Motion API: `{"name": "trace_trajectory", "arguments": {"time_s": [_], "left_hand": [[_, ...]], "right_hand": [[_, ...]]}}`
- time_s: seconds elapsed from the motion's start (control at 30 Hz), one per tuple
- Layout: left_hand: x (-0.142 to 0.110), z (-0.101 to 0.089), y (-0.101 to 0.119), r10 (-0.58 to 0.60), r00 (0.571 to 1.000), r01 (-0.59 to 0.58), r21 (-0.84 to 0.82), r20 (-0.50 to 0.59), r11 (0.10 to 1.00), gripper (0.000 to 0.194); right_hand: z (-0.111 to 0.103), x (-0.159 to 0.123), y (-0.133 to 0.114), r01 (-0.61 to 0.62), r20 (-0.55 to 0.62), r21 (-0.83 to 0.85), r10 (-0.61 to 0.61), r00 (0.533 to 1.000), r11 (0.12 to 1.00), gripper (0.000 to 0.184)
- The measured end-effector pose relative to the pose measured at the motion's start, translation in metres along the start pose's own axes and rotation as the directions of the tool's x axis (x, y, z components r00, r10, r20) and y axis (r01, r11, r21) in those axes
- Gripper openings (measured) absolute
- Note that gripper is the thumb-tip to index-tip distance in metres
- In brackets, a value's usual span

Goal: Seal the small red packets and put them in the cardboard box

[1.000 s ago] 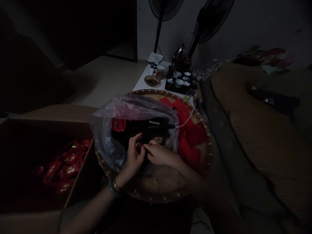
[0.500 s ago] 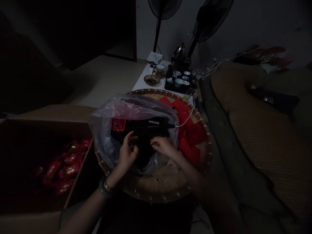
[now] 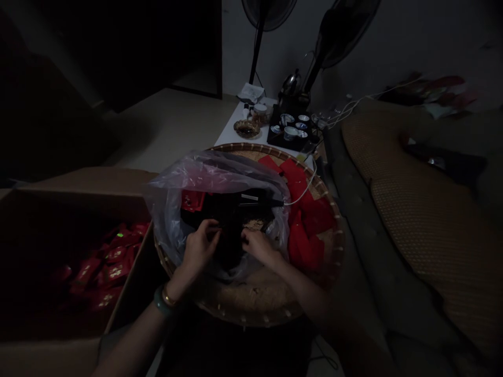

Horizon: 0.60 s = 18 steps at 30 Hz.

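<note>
Both hands are over a dark loose heap in a clear plastic bag, its grain too dim to name. My left hand is closed, thumb tip drawn near bent fingers; anything between them is lost in the dark. Opposite it, my right hand has its fingers curled into a pinch, with its contents hidden. A black device with a pale strip and white cord lies just beyond the hands. Red packets sit in the bag's far left part. The bag rests on a round woven tray.
Red pouches lie along the tray's right side. On the left stands a cardboard box holding several red packets. Behind are a tea set, a brown dish and two fans. A couch with a woven mat borders the right.
My left hand has shifted slightly left, and its thumb and fingertips have come closer together. The right hand has dropped a little, uncovering a light brown patch beyond it.
</note>
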<state>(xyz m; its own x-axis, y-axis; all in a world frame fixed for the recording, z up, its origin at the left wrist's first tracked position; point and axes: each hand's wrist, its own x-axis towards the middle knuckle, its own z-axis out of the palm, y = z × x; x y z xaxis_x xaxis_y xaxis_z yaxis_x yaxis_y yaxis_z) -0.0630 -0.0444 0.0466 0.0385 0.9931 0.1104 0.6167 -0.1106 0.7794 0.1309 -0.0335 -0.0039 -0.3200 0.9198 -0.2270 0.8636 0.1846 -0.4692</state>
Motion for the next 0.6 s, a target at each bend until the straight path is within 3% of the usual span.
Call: {"name": "trace_trajectory", "arguments": {"time_s": [0.1,0.2,0.3,0.37,0.43,0.53,0.6], "left_hand": [[0.0,0.0,-0.002,0.03,1.0,-0.03,0.017,0.011,0.999,0.01],[0.001,0.001,-0.005,0.025,0.999,-0.025,0.003,0.042,1.0,0.012],[0.004,0.004,-0.006,0.047,0.998,-0.044,-0.089,0.035,0.995,0.016],[0.006,0.007,-0.007,0.084,0.995,-0.078,-0.135,0.044,0.988,0.017],[0.008,0.01,-0.006,0.103,0.993,-0.092,-0.147,0.065,0.985,0.018],[0.009,0.013,-0.004,0.11,0.99,-0.098,-0.136,0.085,0.986,0.02],[0.009,0.014,-0.002,0.114,0.99,-0.102,-0.125,0.088,0.987,0.021]], "right_hand": [[0.0,0.004,0.011,-0.006,-0.078,0.22,0.023,0.997,0.975,0.016],[-0.002,0.005,0.019,-0.074,-0.096,0.48,0.136,0.986,0.874,0.014],[-0.011,0.001,0.021,-0.165,0.014,0.741,0.231,0.973,0.65,0.016],[-0.019,-0.005,0.017,-0.182,0.079,0.852,0.224,0.971,0.491,0.024],[-0.029,-0.012,0.009,-0.159,0.089,0.906,0.19,0.978,0.393,0.03],[-0.042,-0.018,-0.009,-0.095,0.051,0.927,0.13,0.99,0.364,0.032],[-0.045,-0.019,-0.022,-0.054,0.014,0.902,0.098,0.995,0.428,0.028]]}}
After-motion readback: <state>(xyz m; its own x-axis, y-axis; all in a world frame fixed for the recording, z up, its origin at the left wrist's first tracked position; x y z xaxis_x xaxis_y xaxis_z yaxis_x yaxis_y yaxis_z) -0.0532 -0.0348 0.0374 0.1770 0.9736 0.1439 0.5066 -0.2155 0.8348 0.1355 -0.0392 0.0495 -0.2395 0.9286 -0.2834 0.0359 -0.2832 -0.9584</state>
